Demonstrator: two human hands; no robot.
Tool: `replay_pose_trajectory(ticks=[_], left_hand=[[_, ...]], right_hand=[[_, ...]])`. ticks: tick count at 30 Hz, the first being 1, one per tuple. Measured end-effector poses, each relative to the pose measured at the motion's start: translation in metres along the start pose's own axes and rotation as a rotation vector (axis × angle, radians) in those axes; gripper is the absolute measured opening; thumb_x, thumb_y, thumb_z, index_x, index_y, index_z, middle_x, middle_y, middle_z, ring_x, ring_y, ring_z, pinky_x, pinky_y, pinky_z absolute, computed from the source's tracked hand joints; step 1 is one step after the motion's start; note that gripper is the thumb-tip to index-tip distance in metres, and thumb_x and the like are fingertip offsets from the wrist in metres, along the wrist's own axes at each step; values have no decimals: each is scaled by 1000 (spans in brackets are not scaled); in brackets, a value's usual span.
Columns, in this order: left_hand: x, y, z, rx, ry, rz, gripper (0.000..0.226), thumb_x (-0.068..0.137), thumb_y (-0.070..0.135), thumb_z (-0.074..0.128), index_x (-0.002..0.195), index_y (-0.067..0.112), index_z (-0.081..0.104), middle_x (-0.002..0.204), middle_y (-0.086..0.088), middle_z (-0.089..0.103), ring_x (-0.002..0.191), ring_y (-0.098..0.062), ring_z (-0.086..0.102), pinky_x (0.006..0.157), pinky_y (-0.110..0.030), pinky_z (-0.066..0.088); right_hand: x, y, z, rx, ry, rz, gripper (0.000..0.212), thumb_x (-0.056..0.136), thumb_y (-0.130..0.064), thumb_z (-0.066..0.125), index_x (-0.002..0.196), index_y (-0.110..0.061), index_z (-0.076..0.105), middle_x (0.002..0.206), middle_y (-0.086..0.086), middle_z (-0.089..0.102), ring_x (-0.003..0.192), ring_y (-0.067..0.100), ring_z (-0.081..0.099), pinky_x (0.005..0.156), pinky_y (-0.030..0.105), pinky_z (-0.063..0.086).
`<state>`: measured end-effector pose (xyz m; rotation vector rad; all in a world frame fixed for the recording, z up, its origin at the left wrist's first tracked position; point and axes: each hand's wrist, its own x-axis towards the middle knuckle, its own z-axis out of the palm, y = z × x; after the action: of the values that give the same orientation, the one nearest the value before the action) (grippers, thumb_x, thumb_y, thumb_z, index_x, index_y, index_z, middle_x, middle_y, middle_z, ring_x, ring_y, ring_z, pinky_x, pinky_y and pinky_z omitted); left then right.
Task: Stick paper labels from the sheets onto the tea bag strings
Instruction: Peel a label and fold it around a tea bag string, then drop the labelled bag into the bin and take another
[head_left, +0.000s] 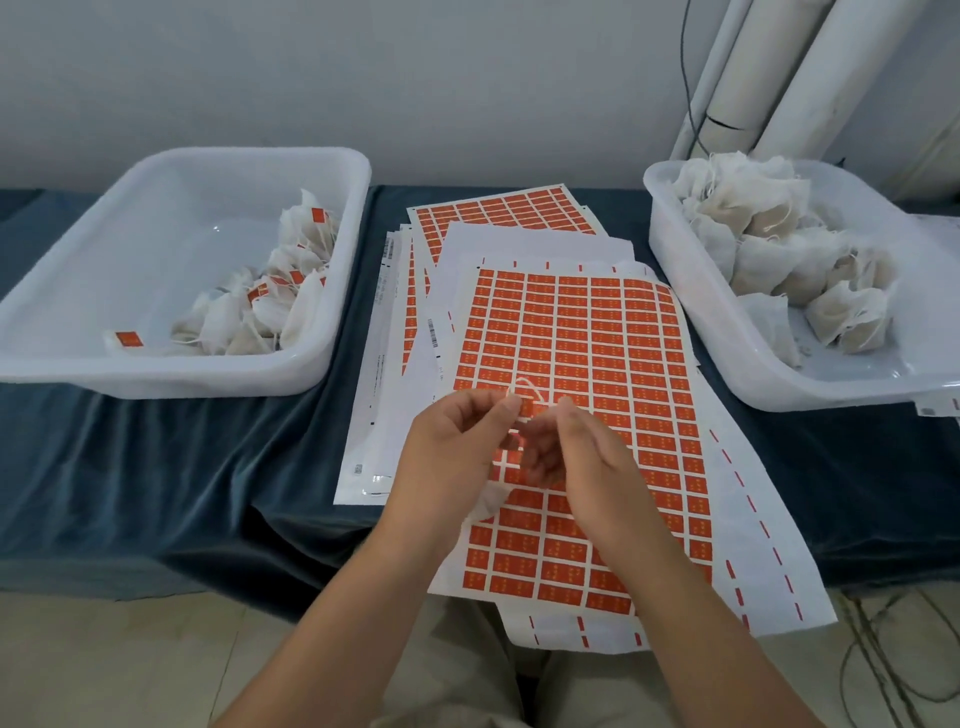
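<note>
Tea bag string (526, 385): looping up in a thin white arc between the two sets of fingertips, hanging above the near half of the top label sheet (587, 338).
Left fingers (506, 408): thumb and forefinger pressing together on one end of the tea bag string, pinching it.
Right fingers (563, 415): curling in toward the loop's other end. They are blurring, so I cannot tell whether they are pinching the string, a label or nothing.
Left hand (452, 452): hovering over the near-left part of the top label sheet, palm turning inward.
Right hand (587, 462): hovering just beside the left hand, over the same near part of the sheet.
Tea bag (488, 501): dangling under the left hand, a white corner showing against the sheet.
Handling: string and bag are looking very light and limp, so the string is likely flopping unless it is being pulled taut between two pinches. The paper bag is probably tearing easily if tugged.
Where to hold: pinching the string close to its free end seems best, leaving a short straight stretch for a label to fold around.
Sheet surface: rows of orange labels lying flat, the near edge hanging off the table toward the person.
Other sheets (498, 208): fanning out behind and to the left of the top label sheet.
Left tub (182, 376): sitting well to the left of the sheet, holding labelled bags (270, 306).
Right tub (727, 358): sitting to the right of the sheet, holding unlabelled bags (779, 244) in a heap.
Dark cloth (156, 467): spreading out under the sheet and both tubs.
</note>
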<state>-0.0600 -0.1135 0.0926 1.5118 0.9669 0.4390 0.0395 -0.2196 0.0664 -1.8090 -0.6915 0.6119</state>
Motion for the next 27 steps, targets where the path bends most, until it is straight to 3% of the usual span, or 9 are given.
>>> replay_pose_trajectory(ticks=[3, 6, 9, 12, 18, 21, 24, 27], left_hand=[[-1, 12, -12, -64, 36, 40, 16, 106, 40, 59, 99, 32, 70, 88, 15, 79, 76, -3, 75, 74, -28, 58], [4, 33, -39, -164, 71, 118, 17, 108, 36, 57, 101, 26, 69, 81, 9, 76, 59, -2, 62, 62, -15, 52], [18, 64, -75, -238, 216, 193, 18, 108, 31, 59, 96, 24, 70, 68, 12, 68, 52, 2, 54, 51, -11, 46], [45, 101, -115, -218, 337, 293, 20, 104, 31, 60, 87, 24, 70, 65, 12, 60, 54, -2, 50, 52, -18, 43], [145, 151, -176, -386, 381, 463, 22, 105, 16, 55, 84, 19, 62, 63, 10, 60, 58, -6, 49, 61, -19, 39], [188, 147, -183, -234, 326, 414, 20, 108, 11, 49, 93, 16, 62, 78, 3, 71, 71, -10, 62, 73, -23, 46], [206, 118, -185, 227, 166, 207, 17, 103, 15, 57, 93, 13, 69, 97, -5, 76, 89, -18, 68, 91, -38, 53], [205, 85, -189, 697, 21, -1, 22, 99, 29, 61, 96, 13, 76, 98, -6, 77, 81, -21, 66, 79, -35, 52]], right_hand=[[0, 2, 3, 21, 3, 17, 60, 82, -86, 19, 92, -49, 66, 85, -17, 72, 83, 0, 70, 64, 3, 49], [-1, 11, 7, -27, -45, 41, 57, 90, -75, 24, 89, -39, 68, 83, -15, 73, 81, 2, 71, 61, 7, 50], [-3, 16, 8, -46, -83, 40, 48, 91, -70, 27, 88, -43, 66, 83, -12, 73, 80, 5, 71, 63, 11, 52], [-2, 16, 7, -24, -98, 34, 44, 90, -70, 30, 87, -46, 66, 81, -9, 73, 78, 8, 71, 64, 11, 53], [2, 20, 7, -31, -128, 66, 49, 89, -64, 38, 90, -27, 69, 78, -7, 72, 74, 9, 70, 64, 11, 53], [3, 23, 5, -39, -150, 71, 46, 89, -63, 41, 91, -26, 69, 78, -6, 73, 74, 10, 70, 65, 11, 53], [3, 25, 1, -45, -171, 78, 42, 95, -58, 42, 91, -26, 69, 79, -6, 73, 75, 11, 71, 67, 12, 54], [6, 27, -3, -60, -182, 100, 34, 104, -46, 45, 92, -26, 70, 80, -6, 73, 77, 11, 71, 67, 12, 54]])
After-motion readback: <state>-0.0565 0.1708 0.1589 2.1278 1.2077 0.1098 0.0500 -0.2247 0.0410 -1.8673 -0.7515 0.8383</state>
